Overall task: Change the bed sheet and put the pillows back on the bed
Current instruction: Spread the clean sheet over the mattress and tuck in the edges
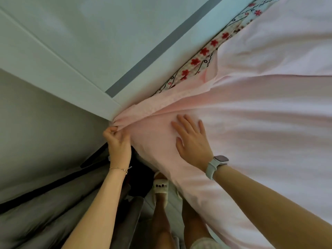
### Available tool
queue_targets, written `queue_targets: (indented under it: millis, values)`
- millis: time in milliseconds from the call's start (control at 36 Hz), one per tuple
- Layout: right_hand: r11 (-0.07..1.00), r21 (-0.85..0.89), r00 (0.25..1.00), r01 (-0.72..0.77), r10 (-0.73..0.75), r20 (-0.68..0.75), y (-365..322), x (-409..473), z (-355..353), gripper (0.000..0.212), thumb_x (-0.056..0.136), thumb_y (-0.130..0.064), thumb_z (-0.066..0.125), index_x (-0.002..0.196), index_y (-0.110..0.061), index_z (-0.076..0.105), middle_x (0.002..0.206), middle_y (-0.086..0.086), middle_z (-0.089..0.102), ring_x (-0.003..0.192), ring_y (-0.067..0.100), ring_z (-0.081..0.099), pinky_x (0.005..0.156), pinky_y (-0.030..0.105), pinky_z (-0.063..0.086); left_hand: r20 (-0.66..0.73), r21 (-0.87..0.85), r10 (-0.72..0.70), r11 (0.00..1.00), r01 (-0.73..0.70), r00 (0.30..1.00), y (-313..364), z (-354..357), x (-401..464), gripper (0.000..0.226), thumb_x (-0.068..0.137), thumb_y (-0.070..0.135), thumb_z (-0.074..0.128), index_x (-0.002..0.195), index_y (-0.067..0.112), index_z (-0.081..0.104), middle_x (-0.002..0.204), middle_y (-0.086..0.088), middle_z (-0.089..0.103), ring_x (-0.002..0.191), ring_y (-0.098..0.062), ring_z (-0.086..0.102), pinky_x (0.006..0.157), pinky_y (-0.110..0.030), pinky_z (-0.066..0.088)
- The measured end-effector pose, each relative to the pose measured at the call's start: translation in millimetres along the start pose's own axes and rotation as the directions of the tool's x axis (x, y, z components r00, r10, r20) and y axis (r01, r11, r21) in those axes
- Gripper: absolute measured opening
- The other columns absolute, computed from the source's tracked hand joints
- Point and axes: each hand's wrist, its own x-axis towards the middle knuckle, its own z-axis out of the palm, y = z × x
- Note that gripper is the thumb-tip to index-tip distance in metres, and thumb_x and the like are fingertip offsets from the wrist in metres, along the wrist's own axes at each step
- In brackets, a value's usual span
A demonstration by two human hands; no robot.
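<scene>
So the pink sheet is spread over the bed and takes up pretty much the whole right side of the view, with long creases fanning out from the near corner of the mattress where it's bunched up tight. That corner sits right against the end of a white headboard or panel with a grey stripe running along it. The left hand is closed up, fingers pinched on the gathered sheet corner right where it meets the white panel, down at the edge of the mattress. The right hand is open and flat, fingers spread, palm down on top of the sheet just beside that corner, not gripping anything. There's a light-coloured smartwatch on the right wrist and a thin bracelet on the left one. Along the far edge of the mattress a strip of floral fabric with red flowers shows between the pink sheet and the white panel; can't tell if it's another sheet or the mattress cover. Below the hands you can see the person's foot in a fluffy slipper on the floor, tucked next to the bed, and some grey fabric off to the left.
</scene>
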Motion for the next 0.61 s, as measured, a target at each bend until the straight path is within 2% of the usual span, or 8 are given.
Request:
queue_targets:
  millis: [111,194,278,361,417,500,556,611]
  values:
    - [0.999,-0.012,0.998,0.052,-0.052,-0.024,-0.2,29.8,-15.8,0.049,0.085,-0.022,0.042,0.132,-0.012,0.05,0.133,0.009,0.052,0.128,0.031,0.042,0.108,0.06,0.025,0.017,0.046,0.024,0.999,-0.024,1.0,-2.5,4.5,-9.1,0.033,0.09,0.004,0.055,0.106,0.015,0.029,0.125,-0.014,0.051,0.114,-0.025,0.053,0.084,-0.022,0.044]
    - [0.996,0.014,0.991,0.085,-0.083,-0.101,3.5,52.2,-30.8,0.041,0.083,-0.02,0.042,0.118,-0.006,0.058,0.118,0.013,0.062,0.113,0.036,0.052,0.099,0.056,0.037,0.005,0.243,0.13,0.962,-0.128,0.991,4.1,8.7,-21.3,0.028,0.089,0.007,0.056,0.102,0.016,0.033,0.117,-0.01,0.055,0.097,-0.024,0.056,0.078,-0.03,0.043]
    - [0.992,-0.005,0.984,0.123,-0.122,-0.133,6.4,78.5,-45.6,0.04,0.083,-0.019,0.043,0.117,-0.003,0.057,0.121,0.017,0.059,0.115,0.039,0.05,0.098,0.055,0.037,0.247,0.363,0.362,0.826,-0.432,0.899,9.7,15.1,-27.2,0.011,0.088,0.017,0.052,0.097,0.012,0.047,0.105,-0.005,0.057,0.092,-0.015,0.05,0.079,-0.034,0.045]
    - [0.993,-0.075,0.995,0.093,-0.091,0.036,13.6,116.7,-55.0,0.053,0.09,-0.022,0.044,0.141,-0.012,0.036,0.152,0.011,0.027,0.139,0.034,0.022,0.112,0.051,0.021,0.534,0.441,0.359,0.653,-0.615,0.765,9.6,32.6,-8.3,0.045,0.087,0.034,0.046,0.123,0.008,0.052,0.133,-0.011,0.051,0.125,-0.021,0.043,0.104,-0.039,0.035]
    - [0.988,-0.149,0.979,0.045,-0.014,0.202,19.8,136.7,-54.7,0.059,0.092,-0.028,0.042,0.147,-0.017,0.023,0.158,0.008,0.005,0.144,0.034,0.004,0.116,0.05,0.011,0.588,0.512,0.248,0.622,-0.592,0.77,10.1,43.6,9.1,0.056,0.093,0.034,0.048,0.142,0.012,0.035,0.15,-0.008,0.031,0.14,-0.024,0.025,0.115,-0.037,0.02]
    - [0.984,-0.18,0.951,0.014,0.042,0.305,25.4,143.7,-48.7,0.058,0.095,-0.025,0.04,0.148,-0.013,0.023,0.158,0.008,0.008,0.144,0.032,0.007,0.116,0.045,0.013,0.452,0.492,0.032,0.824,-0.279,0.891,14.7,49.9,30.8,0.054,0.098,0.033,0.041,0.147,0.016,0.026,0.152,-0.004,0.029,0.14,-0.022,0.025,0.113,-0.031,0.018]
    - [0.998,-0.061,0.986,0.013,-0.002,0.167,25.8,130.3,-46.8,0.047,0.093,-0.017,0.039,0.14,-0.009,0.039,0.149,0.011,0.033,0.136,0.032,0.027,0.114,0.041,0.02,0.397,0.46,-0.068,0.878,-0.135,0.915,19.4,50.5,39.4,0.047,0.101,0.032,0.034,0.144,0.016,0.033,0.148,-0.004,0.037,0.136,-0.023,0.033,0.108,-0.03,0.024]
    - [0.999,0.031,0.999,0.035,-0.034,-0.028,27.4,103.7,-44.6,0.039,0.09,-0.01,0.041,0.127,-0.006,0.053,0.132,0.015,0.051,0.126,0.034,0.04,0.11,0.041,0.026,0.372,0.526,-0.062,0.836,-0.155,0.926,25.5,48.0,40.4,0.039,0.1,0.027,0.035,0.136,0.016,0.045,0.135,-0.004,0.05,0.125,-0.026,0.044,0.095,-0.029,0.034]
